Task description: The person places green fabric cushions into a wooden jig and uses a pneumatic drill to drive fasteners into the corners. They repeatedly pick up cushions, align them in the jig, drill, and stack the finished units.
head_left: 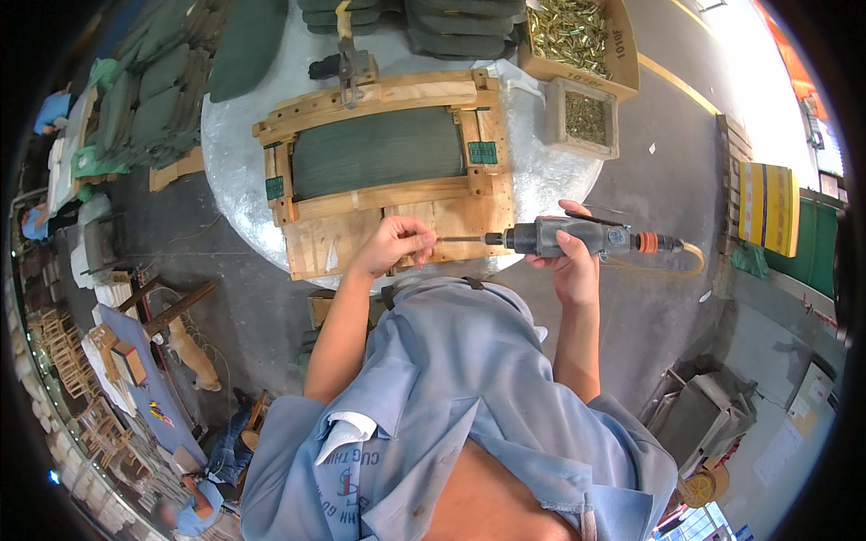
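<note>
My right hand (577,270) is wrapped round a grey and black pneumatic screwdriver (564,237), held level with its long bit pointing left. Fingertips of my left hand (397,245) pinch together at the tip of that bit; whatever lies between them is too small to make out. Just beyond both hands, a wooden frame jig (361,200) rests on a wooden board (451,221). Inside the frame lies a dark green padded panel (379,153). A metal toggle clamp (350,72) stands at the jig's far side.
A film-wrapped round table (236,162) carries the jig. A cardboard box of small brass-coloured screws (570,38) and a tray of small hardware (582,119) are at the far right. Green pads (465,22) are stacked behind. An air hose (699,257) trails from the screwdriver.
</note>
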`<state>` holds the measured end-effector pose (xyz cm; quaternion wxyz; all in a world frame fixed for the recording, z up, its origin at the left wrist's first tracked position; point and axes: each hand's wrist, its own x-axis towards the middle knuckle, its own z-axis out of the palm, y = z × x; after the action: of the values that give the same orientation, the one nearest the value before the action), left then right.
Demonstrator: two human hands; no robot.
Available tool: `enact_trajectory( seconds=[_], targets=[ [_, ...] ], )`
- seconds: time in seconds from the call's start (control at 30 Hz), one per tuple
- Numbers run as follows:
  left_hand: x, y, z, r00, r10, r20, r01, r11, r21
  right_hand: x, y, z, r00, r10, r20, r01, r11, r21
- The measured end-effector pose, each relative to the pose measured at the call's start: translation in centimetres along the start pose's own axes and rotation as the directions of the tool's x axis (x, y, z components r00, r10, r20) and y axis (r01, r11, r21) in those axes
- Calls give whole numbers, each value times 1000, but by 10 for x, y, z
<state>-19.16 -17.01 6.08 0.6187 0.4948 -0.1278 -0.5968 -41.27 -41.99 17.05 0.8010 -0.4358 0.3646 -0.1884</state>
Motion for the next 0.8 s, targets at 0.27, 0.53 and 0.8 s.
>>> enact_trajectory(
  seconds=[0.27,0.53,0.8],
  targets=[
    [-10,11,21,996,1,-84,11,989,144,27,-19,6,974,221,-55,-224,974,-43],
    [6,18,23,937,139,-319,-79,978,194,57,-8,9,937,328,-116,-319,943,94],
    [127,23,-9,612,702,-365,-41,489,871,103,-11,48,919,-306,-250,234,931,-279]
  ],
)
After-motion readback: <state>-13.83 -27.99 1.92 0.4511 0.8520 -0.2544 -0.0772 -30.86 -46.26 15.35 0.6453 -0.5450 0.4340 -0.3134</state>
